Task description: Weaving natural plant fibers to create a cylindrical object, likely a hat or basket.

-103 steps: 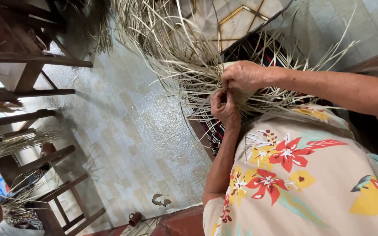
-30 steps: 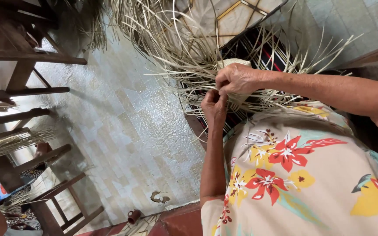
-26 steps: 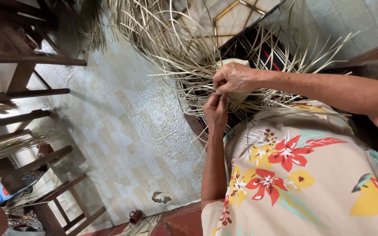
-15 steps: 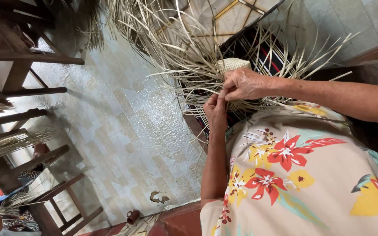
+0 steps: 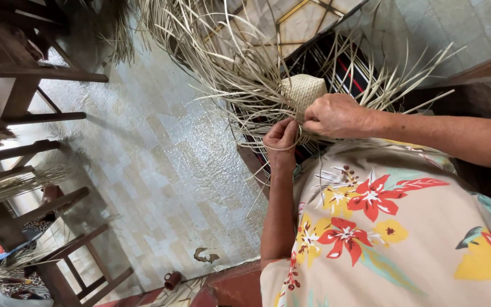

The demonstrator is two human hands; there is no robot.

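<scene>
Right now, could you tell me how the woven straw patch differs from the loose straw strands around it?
The woven straw patch is tight and close-plaited, while the loose straw strands fan out singly with gaps between them. The patch is small and compact; the strands are long and curve far outward. Both are the same pale straw and join at the patch's edge, where the left hand and right hand close their fingers on strands.

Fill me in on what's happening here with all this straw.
A person in a floral shirt is weaving pale straw in their lap. The left hand pinches a few loose strands, while the right hand holds the edge of a small finished woven patch. Long unwoven strands fan out over the tiled floor. Wooden chairs stand at the left.
</scene>
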